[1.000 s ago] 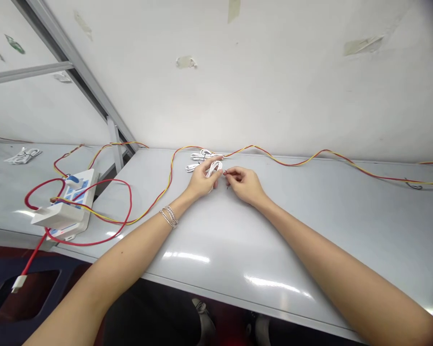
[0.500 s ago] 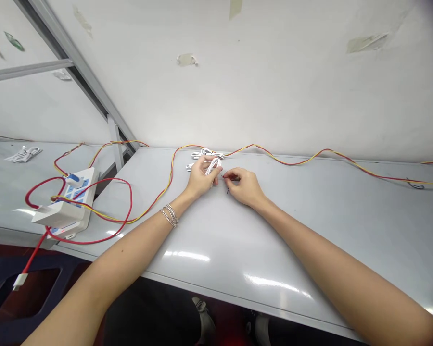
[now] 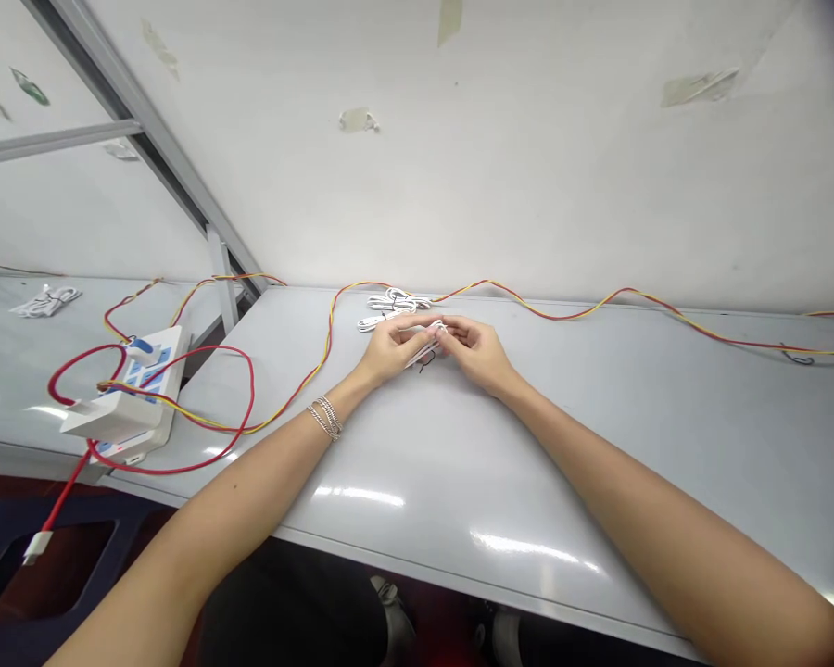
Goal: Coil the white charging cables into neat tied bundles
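My left hand (image 3: 390, 350) is closed on a coiled white cable (image 3: 423, 350) above the middle of the grey table. My right hand (image 3: 473, 350) meets it from the right, its fingers pinched at the cable's right end. A short black tie (image 3: 426, 361) sticks out below the fingertips; which fingers touch it is hard to tell. Just behind my left hand, coiled white cables (image 3: 398, 300) with dark ties lie near the wall.
On the left, a white power strip (image 3: 165, 371) carries a white adapter (image 3: 115, 415) and looping red cable (image 3: 252, 389). A red and yellow wire (image 3: 584, 313) runs along the table's back edge. Another white cable bundle (image 3: 47, 301) lies far left.
My right hand has moved left with the black tie and now touches the cable in my left hand. The held cable has turned and sits lower, between both hands.
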`<state>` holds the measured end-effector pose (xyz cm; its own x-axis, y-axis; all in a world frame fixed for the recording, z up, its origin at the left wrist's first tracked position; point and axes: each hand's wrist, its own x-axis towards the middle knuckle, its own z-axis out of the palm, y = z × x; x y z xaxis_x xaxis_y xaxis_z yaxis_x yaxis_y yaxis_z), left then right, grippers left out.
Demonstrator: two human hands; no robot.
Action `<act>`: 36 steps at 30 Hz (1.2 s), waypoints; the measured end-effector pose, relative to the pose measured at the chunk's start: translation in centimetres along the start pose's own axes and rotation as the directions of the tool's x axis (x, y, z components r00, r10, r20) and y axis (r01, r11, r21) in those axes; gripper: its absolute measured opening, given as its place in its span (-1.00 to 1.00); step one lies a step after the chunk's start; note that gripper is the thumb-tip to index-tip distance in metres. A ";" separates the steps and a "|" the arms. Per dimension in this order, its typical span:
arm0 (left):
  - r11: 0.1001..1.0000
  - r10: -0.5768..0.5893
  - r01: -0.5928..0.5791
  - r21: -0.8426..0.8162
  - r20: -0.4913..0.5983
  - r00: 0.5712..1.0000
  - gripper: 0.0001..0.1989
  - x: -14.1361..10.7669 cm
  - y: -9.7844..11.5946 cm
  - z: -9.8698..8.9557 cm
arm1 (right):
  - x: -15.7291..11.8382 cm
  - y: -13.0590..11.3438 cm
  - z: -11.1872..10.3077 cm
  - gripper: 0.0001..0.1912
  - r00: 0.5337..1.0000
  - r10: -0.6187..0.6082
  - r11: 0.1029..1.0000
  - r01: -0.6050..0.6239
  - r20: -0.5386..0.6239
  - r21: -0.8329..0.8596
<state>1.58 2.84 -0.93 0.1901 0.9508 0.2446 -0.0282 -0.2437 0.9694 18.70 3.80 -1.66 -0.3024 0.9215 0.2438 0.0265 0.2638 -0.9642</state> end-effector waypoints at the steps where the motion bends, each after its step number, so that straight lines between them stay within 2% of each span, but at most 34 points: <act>1: 1.000 -0.010 0.010 -0.018 0.006 1.000 -0.58 0.0 0.1 0.0 | 0.0 0.1 0.0 -0.56 1.000 0.018 1.000 -0.018 -0.010 0.025; 6: 0.989 -0.101 0.103 -0.106 0.020 0.995 -0.53 0.1 0.4 -0.2 | 0.4 0.3 -0.2 -0.56 0.993 0.059 0.988 -0.042 -0.107 0.151; 11: 0.996 -0.074 0.077 -0.035 0.075 0.994 -0.63 0.3 -0.3 -0.2 | 0.6 0.1 -0.3 -0.59 0.979 0.121 0.965 -0.077 -0.166 0.250; 15: 0.996 -0.087 0.090 -0.020 0.118 0.989 -0.51 0.3 -0.9 -0.3 | 0.6 -0.3 -0.2 -0.60 0.970 0.161 0.955 -0.106 -0.183 0.279; 21: 0.996 -0.060 0.061 -0.068 0.007 0.998 -0.45 0.4 -0.8 -0.3 | 0.8 0.0 -0.3 -0.69 0.952 0.214 0.947 -0.147 -0.221 0.284; 27: 0.986 -0.065 0.054 -0.161 -0.065 0.996 -0.54 0.3 -0.2 -0.2 | 0.6 -0.2 0.1 -0.60 0.976 0.135 0.972 -0.096 -0.173 0.215; 32: 0.975 -0.105 0.085 -0.206 -0.086 0.991 -0.82 0.5 0.3 -0.3 | 0.4 -0.1 -0.2 -0.40 0.981 0.104 0.983 -0.075 -0.166 0.169; 36: 0.936 -0.200 0.172 -0.309 -0.062 0.978 -0.78 0.8 0.2 -0.6 | 0.2 0.3 -0.2 -0.45 0.995 -0.016 0.994 0.027 -0.103 0.107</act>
<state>1.14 3.64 -0.56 0.1304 0.9904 0.0464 -0.2966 -0.0057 0.9550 18.83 4.16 -1.87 -0.2034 0.9415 0.2688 -0.0836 0.2568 -0.9628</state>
